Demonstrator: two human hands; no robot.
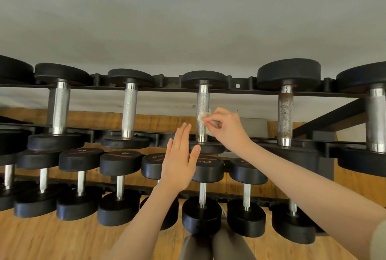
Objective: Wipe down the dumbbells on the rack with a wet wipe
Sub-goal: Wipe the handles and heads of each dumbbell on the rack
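The left hand is raised flat with straight fingers held together, palm turned to the right, and it holds nothing; it stands just beside the lower end of a dumbbell handle on the upper row. The right hand pinches a crumpled white wet wipe between thumb and fingertips and presses it on the middle of this knurled steel handle. Both forearms reach up from the bottom of the view. The black rack carries two rows of black dumbbells; one lower dumbbell under the hands is marked 22.5. Below is a wooden floor, and behind the rack a grey wall.
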